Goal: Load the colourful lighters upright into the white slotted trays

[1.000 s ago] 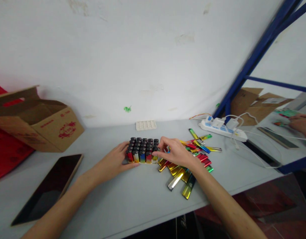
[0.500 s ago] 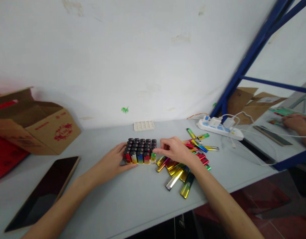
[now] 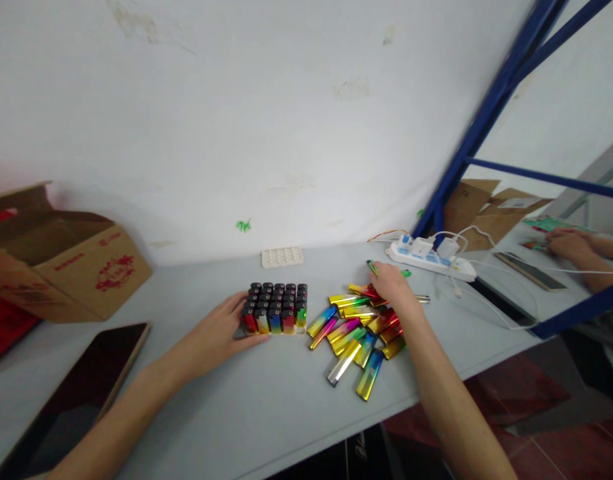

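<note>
Upright lighters with black tops (image 3: 275, 300) stand in close rows in a pale tray (image 3: 300, 329). My left hand (image 3: 221, 330) is wrapped round the left end of this block, the thumb along its front and the fingers behind. To the right, loose lighters with shiny gold, red, blue and green bodies (image 3: 344, 362) lie in a heap. My right hand (image 3: 392, 285) is over the far side of that heap, by a green lighter (image 3: 371, 267) that shows partly behind it. Its fingertips point down and are hidden, so a hold on any lighter cannot be made out.
A pale tray with small cells (image 3: 282, 257) lies by the wall. A white power strip (image 3: 431, 259) with plugs and cables is at the back right, beside a blue metal frame (image 3: 479, 127). At left are an open cardboard box (image 3: 86, 267) and a dark tablet-like slab (image 3: 81, 393). Another person's hands (image 3: 569, 243) show far right.
My right hand has left the right end of the lighter block and moved right and back to the loose heap. My left hand stays at the block. The view has shifted slightly.
</note>
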Tool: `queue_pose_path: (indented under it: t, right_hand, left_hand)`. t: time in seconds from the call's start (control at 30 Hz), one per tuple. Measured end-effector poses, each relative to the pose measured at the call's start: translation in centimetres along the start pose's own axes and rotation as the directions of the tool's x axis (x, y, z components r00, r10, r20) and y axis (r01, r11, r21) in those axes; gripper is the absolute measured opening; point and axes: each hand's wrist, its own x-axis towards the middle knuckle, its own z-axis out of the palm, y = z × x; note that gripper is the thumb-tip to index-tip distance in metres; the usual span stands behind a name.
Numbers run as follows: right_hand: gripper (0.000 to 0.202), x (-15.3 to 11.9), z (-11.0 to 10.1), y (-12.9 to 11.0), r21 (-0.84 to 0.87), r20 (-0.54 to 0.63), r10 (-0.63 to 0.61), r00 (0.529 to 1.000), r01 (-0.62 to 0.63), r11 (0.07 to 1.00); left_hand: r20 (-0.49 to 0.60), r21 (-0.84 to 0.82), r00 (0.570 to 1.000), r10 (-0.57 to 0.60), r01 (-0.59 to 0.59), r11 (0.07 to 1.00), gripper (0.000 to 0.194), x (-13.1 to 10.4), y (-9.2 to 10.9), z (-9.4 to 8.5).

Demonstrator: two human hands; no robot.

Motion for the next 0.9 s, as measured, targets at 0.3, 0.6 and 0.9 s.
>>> queue_pose_path:
  t: [0.3,0.6,0.9]
  right_hand:
    - [0.031,0.9,0.7,-1.8,0.281,-0.139,-0.186,0.973,0.219,0.935]
    - [0.073,-1.8,1.7,-6.6,0.975,-0.075,-0.370,0.926,0.147,0.168]
    - [0.081,-5.1,0.8,-9.2,0.894,-0.109,-0.354,0.929,0.247,0.373]
  left_hand:
    - [0.000,-0.005,1.000,0.016,-0.016,1.000,0.075,0.0,0.1,-0.2]
    - [-0.009,-0.015,1.000,0.010,-0.010,1.000,0.073,-0.1,0.5,-0.3]
    - [-0.012,-0.058,1.000,0.002,-0.003,0.998,0.078,-0.2,0.5,-0.3]
